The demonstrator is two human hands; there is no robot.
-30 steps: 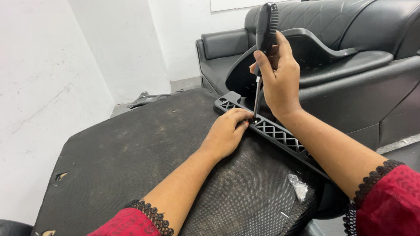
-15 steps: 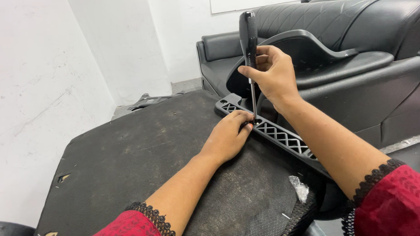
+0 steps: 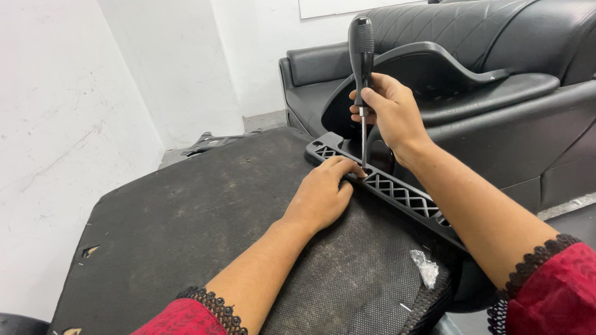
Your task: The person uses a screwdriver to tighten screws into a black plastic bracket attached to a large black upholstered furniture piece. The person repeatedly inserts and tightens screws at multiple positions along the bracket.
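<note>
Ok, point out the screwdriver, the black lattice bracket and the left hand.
screwdriver (image 3: 361,46), head view, on its black handle.
black lattice bracket (image 3: 404,195), head view, on the grid section.
left hand (image 3: 322,196), head view, back of the hand.

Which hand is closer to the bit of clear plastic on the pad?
Left. The left hand rests on the pad up-left of the plastic; the right hand is higher, holding the screwdriver.

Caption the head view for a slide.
Right hand holds a screwdriver upright on a black lattice bracket; left hand steadies it.
</note>
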